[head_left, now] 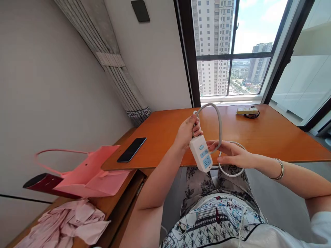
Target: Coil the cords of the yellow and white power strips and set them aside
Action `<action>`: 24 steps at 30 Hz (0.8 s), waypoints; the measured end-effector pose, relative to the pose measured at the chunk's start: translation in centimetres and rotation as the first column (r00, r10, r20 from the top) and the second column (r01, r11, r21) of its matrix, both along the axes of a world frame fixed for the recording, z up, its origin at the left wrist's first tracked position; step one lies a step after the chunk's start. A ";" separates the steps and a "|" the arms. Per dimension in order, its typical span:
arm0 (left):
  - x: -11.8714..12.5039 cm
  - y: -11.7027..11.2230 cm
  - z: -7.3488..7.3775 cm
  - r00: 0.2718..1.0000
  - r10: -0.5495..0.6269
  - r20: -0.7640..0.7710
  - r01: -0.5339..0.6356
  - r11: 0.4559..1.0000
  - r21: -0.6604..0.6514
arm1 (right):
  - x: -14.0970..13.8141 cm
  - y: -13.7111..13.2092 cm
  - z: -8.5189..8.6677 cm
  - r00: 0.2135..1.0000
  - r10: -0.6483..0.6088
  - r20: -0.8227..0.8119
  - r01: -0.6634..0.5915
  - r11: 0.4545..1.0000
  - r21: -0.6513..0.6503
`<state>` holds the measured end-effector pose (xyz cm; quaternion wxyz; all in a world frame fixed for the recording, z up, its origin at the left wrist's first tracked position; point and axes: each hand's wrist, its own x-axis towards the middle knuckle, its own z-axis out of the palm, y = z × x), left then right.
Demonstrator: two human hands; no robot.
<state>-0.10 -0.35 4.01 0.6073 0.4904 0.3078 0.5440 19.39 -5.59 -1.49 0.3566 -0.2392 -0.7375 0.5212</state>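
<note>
A white power strip (200,154) with pale blue socket faces hangs tilted in front of me, over the table's near edge. My left hand (188,129) is closed around its upper end, where the grey-white cord comes out. That cord (220,125) arches up and to the right, then curves down to my right hand (230,153). The fingers and thumb of my right hand curl loosely about the cord, just right of the strip. More of the cord loops around behind and below this hand, above my lap.
On the orange-brown table (165,124) lie a black phone (131,150) at left and a yellowish power strip (247,111) with a black cord at the far right. A pink bag (90,172) and crumpled pink cloth (69,220) rest on a lower surface at left. A window stands behind.
</note>
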 end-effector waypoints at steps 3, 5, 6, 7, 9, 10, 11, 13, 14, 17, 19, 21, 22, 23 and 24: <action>-1.1 0.8 -0.3 1.000 -0.001 0.009 0.001 1.000 0.017 | 1.3 0.7 0.7 0.978 -0.199 -0.055 0.196 0.979 -0.053; -2.0 1.2 -0.6 0.998 -0.063 0.013 0.063 0.998 0.000 | 2.9 1.6 1.7 0.922 -0.372 -0.111 0.370 0.928 -0.042; -2.4 1.4 -0.8 0.993 -0.119 0.012 0.120 0.993 -0.017 | 3.9 2.1 2.4 0.877 -0.461 -0.135 0.465 0.885 -0.005; -2.7 1.4 -0.9 0.982 -0.190 0.012 0.190 0.981 -0.037 | 4.8 2.6 3.0 0.825 -0.546 -0.150 0.558 0.828 0.055; -2.9 1.2 -1.4 0.941 -0.337 0.025 0.338 0.939 -0.072 | 6.5 3.8 4.2 0.713 -0.689 -0.130 0.697 0.677 0.237; -2.8 1.0 -1.6 0.915 -0.401 0.036 0.402 0.912 -0.080 | 7.1 4.5 4.6 0.663 -0.743 -0.094 0.721 0.600 0.345; -2.6 0.6 -1.8 0.891 -0.451 0.049 0.453 0.888 -0.081 | 7.5 5.2 4.8 0.616 -0.787 -0.035 0.710 0.535 0.458; -2.0 -0.1 -2.2 0.855 -0.513 0.075 0.517 0.853 -0.069 | 7.6 6.4 4.7 0.510 -0.848 0.144 0.588 0.465 0.661; -1.5 -0.4 -2.4 0.847 -0.524 0.091 0.530 0.846 -0.061 | 7.4 6.9 4.4 0.446 -0.860 0.248 0.491 0.467 0.735; -0.3 -0.9 -2.5 0.860 -0.484 0.160 0.497 0.866 -0.056 | 5.6 7.7 2.9 0.321 -0.793 0.517 0.229 0.595 0.771; 0.3 -0.9 -2.4 0.885 -0.416 0.208 0.438 0.896 -0.071 | 4.4 7.6 1.8 0.393 -0.662 0.638 0.151 0.731 0.666; 0.5 -0.8 -2.1 0.902 -0.338 0.268 0.369 0.926 -0.075 | 3.5 7.2 0.9 0.552 -0.451 0.702 0.117 0.875 0.470; 0.5 -0.8 -1.8 0.903 -0.297 0.309 0.331 0.941 -0.065 | 3.3 6.9 0.5 0.630 -0.330 0.703 0.097 0.932 0.350; 0.3 -0.8 -1.5 0.898 -0.256 0.358 0.291 0.955 -0.046 | 3.3 6.7 0.1 0.695 -0.214 0.687 0.072 0.971 0.229; 0.1 -0.7 -1.2 0.886 -0.215 0.411 0.247 0.969 -0.025 | 3.4 6.4 -0.2 0.744 -0.109 0.659 0.043 0.992 0.115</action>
